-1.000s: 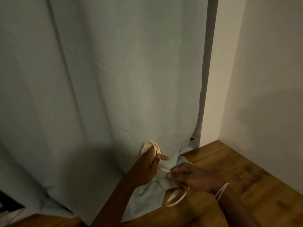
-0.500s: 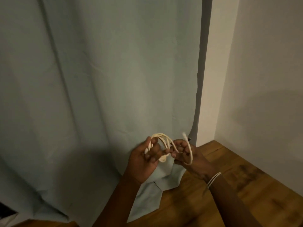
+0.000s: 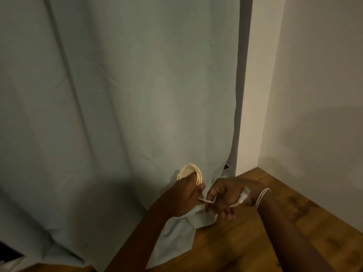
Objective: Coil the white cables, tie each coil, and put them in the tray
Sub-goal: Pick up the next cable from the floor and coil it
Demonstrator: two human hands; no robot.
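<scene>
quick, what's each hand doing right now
Left hand: closed, gripping the white cable coil.
Right hand: closed, fingers pinching the cable's free end, pulled taut from the coil.

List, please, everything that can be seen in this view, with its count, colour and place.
white cable: one, cream-white, coiled above the left hand, its plug end by the right hand
curtain: one, pale blue-grey, hanging left and centre, hem on the floor
wall: off-white, right
floor: brown wood, bottom right
wristband: pale, on the right wrist
left hand: grips the coil
right hand: pinches the cable's loose end
</scene>
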